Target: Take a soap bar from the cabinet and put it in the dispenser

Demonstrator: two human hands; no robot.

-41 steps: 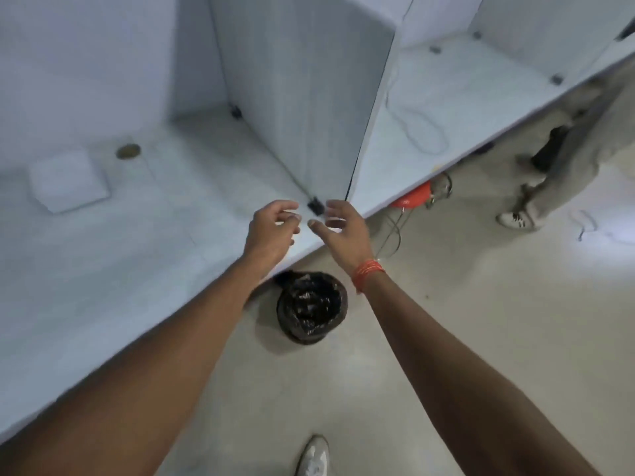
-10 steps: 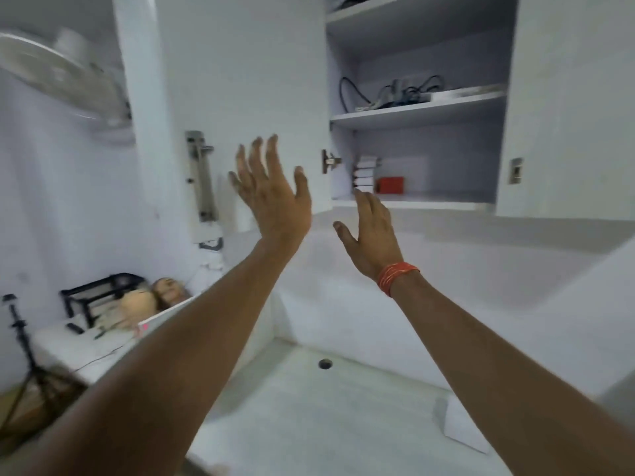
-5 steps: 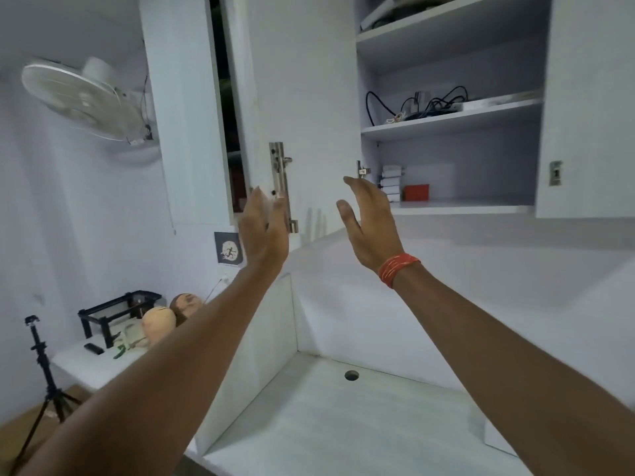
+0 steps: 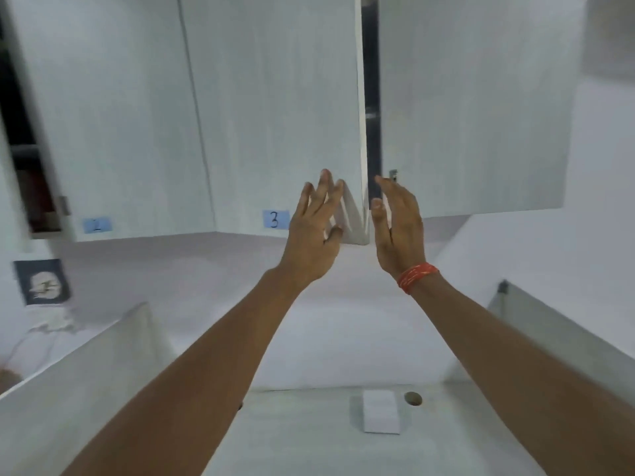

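Observation:
White wall cabinets fill the upper view. The cabinet door (image 4: 275, 115) marked with a blue label "3" (image 4: 275, 219) stands slightly ajar, with a dark gap (image 4: 372, 97) along its right edge. My left hand (image 4: 314, 231) is raised with spread fingers against that door's lower right corner. My right hand (image 4: 398, 228), an orange thread band on its wrist, is open and empty just right of the gap. A white square box (image 4: 379, 412), perhaps the dispenser, lies on the counter below. No soap bar is visible.
A second cabinet door (image 4: 474, 104) hangs to the right of the gap. At the far left an open cabinet (image 4: 31, 187) shows something red inside. The white counter (image 4: 309, 441) has a round hole (image 4: 412, 398) and side partitions (image 4: 86, 365).
The view has swung to face the cabinet doors squarely. The open shelves seen earlier are out of sight, and both hands are now at the lower edge of door 3.

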